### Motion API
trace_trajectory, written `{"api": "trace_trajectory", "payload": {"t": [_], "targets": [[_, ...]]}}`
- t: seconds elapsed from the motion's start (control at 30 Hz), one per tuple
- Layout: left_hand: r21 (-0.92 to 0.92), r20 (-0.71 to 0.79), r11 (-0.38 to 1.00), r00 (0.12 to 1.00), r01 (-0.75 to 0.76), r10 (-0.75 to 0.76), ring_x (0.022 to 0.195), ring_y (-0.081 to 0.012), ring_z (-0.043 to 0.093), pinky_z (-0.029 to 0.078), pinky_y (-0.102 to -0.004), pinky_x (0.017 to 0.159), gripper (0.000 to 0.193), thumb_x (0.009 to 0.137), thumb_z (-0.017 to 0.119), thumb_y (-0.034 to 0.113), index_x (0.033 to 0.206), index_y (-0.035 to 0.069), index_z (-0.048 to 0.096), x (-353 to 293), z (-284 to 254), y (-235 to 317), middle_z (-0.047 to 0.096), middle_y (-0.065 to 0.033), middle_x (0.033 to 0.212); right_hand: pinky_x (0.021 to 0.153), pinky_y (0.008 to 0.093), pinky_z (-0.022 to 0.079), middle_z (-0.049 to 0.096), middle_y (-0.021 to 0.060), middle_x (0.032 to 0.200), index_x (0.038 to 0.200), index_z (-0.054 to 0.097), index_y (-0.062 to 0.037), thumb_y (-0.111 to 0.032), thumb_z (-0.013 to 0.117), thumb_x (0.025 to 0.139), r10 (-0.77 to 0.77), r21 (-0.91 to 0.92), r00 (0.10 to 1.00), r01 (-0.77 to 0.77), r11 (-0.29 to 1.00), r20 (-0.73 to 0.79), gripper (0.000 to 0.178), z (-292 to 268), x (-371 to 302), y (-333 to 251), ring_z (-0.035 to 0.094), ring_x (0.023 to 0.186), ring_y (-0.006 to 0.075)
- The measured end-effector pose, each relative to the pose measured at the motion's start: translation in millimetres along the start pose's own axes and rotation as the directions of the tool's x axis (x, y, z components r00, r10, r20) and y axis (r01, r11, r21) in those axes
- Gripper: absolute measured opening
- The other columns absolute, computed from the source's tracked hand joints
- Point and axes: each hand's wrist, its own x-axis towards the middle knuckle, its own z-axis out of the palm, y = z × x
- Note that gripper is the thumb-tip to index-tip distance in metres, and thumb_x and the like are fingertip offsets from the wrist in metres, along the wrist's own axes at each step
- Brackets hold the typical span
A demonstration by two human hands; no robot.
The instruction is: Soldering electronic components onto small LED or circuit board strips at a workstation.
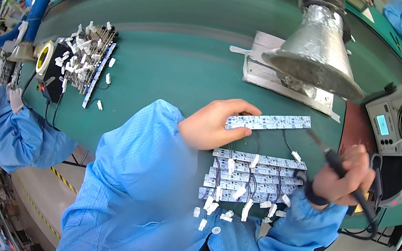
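Observation:
My left hand [214, 123] grips one end of a narrow white circuit board strip [285, 122], thumb along the near edge and fingers over the far one. Dark wires with white connectors hang from its near side. In my right hand [343, 178] is a soldering iron [333, 161], its tip pointing up and left, just off the strip's right end. Close to my body lies a row of similar board strips [255, 182], with white plugs [246, 209] trailing on wires toward me. My right forearm rests beside that row's right end.
A foil-covered fume hood [313, 51] hangs over a white board [273, 79] on the green table [169, 61]. At right stands a boxy unit with a fan and small screen [401, 120]. Wired strips [86, 59] are piled at left, near a co-worker in blue [22, 134].

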Motion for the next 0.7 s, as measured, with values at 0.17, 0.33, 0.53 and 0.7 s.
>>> {"api": "trace_trajectory", "payload": {"t": [0.17, 0.33, 0.53, 0.7], "targets": [[0.214, 0.006, 0.958, 0.981, -0.192, 0.195, 0.101, -0.0339, 0.06, 0.049, -0.0381, 0.086, 0.038, 0.084, 0.064, 0.003, 0.121, 0.0, 0.057, -5, 0, 1, 0.06, -0.0168, 0.107, 0.045, 0.0309, 0.023, 0.037, 0.0062, 0.052, 0.067, 0.038, -0.003, -0.009, 0.045, 0.089, -0.043, 0.046, 0.947, 0.03, 0.998, 0.32, 0.024, 21, -20, -11, 0.03, 0.048, 0.0129], [0.245, -0.008, 0.937, 0.966, -0.247, 0.257, 0.099, -0.036, 0.059, 0.049, -0.0404, 0.084, 0.037, 0.086, 0.063, 0.003, 0.121, 0.0, 0.055, -6, 2, -2, 0.059, -0.0172, 0.106, 0.039, 0.0315, 0.017, 0.036, 0.0037, 0.047, 0.067, 0.041, -0.0027, -0.008, 0.048, 0.087, -0.05, 0.037, 0.868, 0.037, 0.999, 0.493, 0.022, 32, -24, -8, 0.028, 0.04, 0.0129], [0.273, -0.007, 0.932, 0.968, -0.239, 0.25, 0.1, -0.0371, 0.058, 0.049, -0.0423, 0.084, 0.037, 0.086, 0.063, 0.004, 0.122, 0.0, 0.053, -8, 3, -6, 0.058, -0.0181, 0.107, 0.039, 0.031, 0.017, 0.036, 0.004, 0.047, 0.067, 0.041, -0.0025, -0.008, 0.048, 0.087, -0.051, 0.046, 0.862, 0.032, 0.998, 0.504, 0.021, 38, -28, -6, 0.028, 0.04, 0.0124], [0.27, -0.014, 0.929, 0.964, -0.251, 0.265, 0.099, -0.037, 0.059, 0.049, -0.0424, 0.083, 0.037, 0.087, 0.063, 0.005, 0.122, 0.0, 0.053, -8, 4, -9, 0.058, -0.0174, 0.107, 0.04, 0.0311, 0.018, 0.038, 0.0045, 0.048, 0.068, 0.041, -0.0023, -0.008, 0.048, 0.087, -0.049, 0.041, 0.855, 0.033, 0.999, 0.517, 0.021, 38, -31, -5, 0.03, 0.04, 0.0124]]}}
